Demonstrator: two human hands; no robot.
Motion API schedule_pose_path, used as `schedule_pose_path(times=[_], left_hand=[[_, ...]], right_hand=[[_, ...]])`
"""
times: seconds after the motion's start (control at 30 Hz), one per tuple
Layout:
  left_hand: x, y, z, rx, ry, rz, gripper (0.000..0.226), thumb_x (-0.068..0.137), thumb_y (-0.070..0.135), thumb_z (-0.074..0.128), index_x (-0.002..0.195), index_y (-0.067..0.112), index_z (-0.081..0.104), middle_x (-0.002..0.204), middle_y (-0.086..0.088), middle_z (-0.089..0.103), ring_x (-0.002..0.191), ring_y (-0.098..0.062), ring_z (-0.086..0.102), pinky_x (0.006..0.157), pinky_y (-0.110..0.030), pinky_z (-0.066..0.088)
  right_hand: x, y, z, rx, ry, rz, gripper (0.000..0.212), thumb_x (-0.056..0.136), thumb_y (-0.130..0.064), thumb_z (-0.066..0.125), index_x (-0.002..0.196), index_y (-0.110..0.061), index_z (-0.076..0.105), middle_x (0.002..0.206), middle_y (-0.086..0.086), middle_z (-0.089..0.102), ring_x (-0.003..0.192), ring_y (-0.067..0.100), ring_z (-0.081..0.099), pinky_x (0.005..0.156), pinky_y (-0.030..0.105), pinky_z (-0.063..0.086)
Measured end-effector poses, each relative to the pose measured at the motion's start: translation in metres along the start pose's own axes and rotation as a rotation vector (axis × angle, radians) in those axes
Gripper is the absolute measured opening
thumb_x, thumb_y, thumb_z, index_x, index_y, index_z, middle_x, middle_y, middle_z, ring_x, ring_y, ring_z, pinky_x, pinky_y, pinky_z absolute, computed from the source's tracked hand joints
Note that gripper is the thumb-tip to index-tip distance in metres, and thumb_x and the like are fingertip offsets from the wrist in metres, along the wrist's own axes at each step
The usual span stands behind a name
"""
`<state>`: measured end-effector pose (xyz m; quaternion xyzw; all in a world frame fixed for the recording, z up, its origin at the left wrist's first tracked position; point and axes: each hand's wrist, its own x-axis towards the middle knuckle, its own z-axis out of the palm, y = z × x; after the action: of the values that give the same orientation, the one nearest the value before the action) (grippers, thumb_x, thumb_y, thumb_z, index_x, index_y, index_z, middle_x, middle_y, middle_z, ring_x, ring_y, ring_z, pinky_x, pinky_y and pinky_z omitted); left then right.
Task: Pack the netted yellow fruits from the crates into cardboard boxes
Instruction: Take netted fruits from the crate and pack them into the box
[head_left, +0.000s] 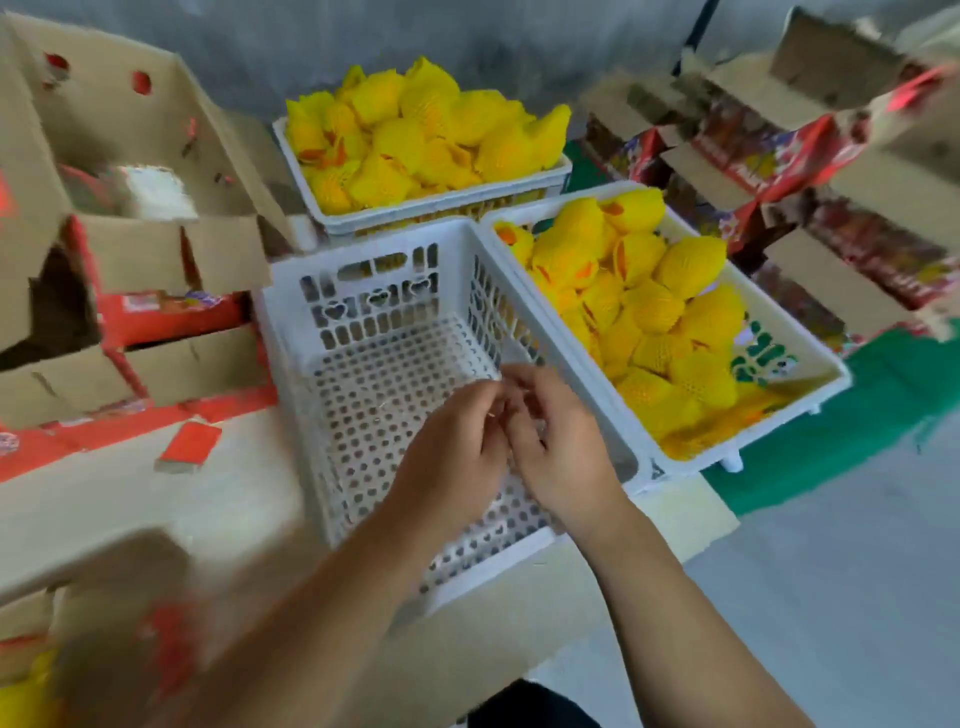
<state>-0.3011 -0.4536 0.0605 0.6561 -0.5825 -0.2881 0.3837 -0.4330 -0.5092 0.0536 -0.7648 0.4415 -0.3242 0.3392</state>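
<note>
Around me stood the cardboard boxes (130, 171), flaps open, stacked at my left, with more of them (779, 156) piled at the right. Between them sat three white crates. The empty crate (374, 291) was straight in front of me; the far crate (426, 208) behind it was heaped with netted yellow fruits (415, 130), and the right crate (779, 415), touching the empty one's side, was still well filled with more fruits (649, 312).

The risk, as I judged it, lay in where my attention was. Both hands were busy over a crate that had nothing left in it, so no fruit was moving. If I then reached across to the right crate in a hurry, the heaped fruits near its rim could roll out onto the floor, and the foam nets could slip off. The boxes at my left leaned loosely too, and a careless elbow might tip one.

My left hand (457, 441) and right hand (556, 447) were together above the empty crate, fingertips (511, 384) touching, fingers curled and pinched close. They seemed to be picking at something tiny and pale between them, though the blur kept me from telling what, or whether it was anything at all. Neither hand touched a fruit.
</note>
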Motion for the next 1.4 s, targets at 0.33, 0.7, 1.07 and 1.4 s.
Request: schedule_pose_path(times=[0.33,0.7,1.07,1.4], left_hand=[[0.162,0.057,0.161,0.648,-0.22,0.134,0.027,0.102,0.025,0.051,0.122,0.024,0.069,0.114,-0.004,0.074,0.109,-0.03,0.067,0.09,-0.037,0.048],[0.162,0.048,0.171,0.788,-0.135,0.107,0.033,0.096,0.049,0.051,0.119,0.027,0.061,0.102,0.002,0.073,0.094,-0.025,0.066,0.079,-0.038,0.039],[0.164,0.037,0.173,0.673,-0.038,0.15,0.077,0.089,0.069,0.061,0.148,0.027,0.036,0.138,-0.003,0.054,0.096,-0.03,0.068,0.059,-0.032,0.036],[0.163,0.044,0.171,0.442,0.061,0.164,0.052,0.101,0.061,0.047,0.148,0.039,0.041,0.156,-0.003,0.032,0.1,-0.025,0.068,0.055,-0.041,0.058]], right_hand=[[0.097,0.193,-0.155,-0.68,-0.234,0.795,0.071,0.095,-0.056,0.056,0.149,-0.019,0.029,0.154,0.018,0.031,0.141,0.044,0.032,0.11,0.059,0.035],[0.112,0.218,-0.157,-0.489,-0.093,0.744,0.093,0.069,-0.062,0.078,0.13,-0.02,0.022,0.14,0.016,0.036,0.125,0.045,0.046,0.096,0.051,0.045],[0.114,0.192,-0.16,0.337,-0.078,0.58,0.025,0.102,-0.049,0.047,0.111,-0.03,0.061,0.102,0.003,0.068,0.087,0.022,0.068,0.069,0.036,0.056],[0.104,0.209,-0.134,-0.701,-0.728,0.352,0.103,0.078,-0.042,0.081,0.159,-0.025,0.02,0.154,0.011,0.034,0.141,0.039,0.039,0.109,0.049,0.044]])
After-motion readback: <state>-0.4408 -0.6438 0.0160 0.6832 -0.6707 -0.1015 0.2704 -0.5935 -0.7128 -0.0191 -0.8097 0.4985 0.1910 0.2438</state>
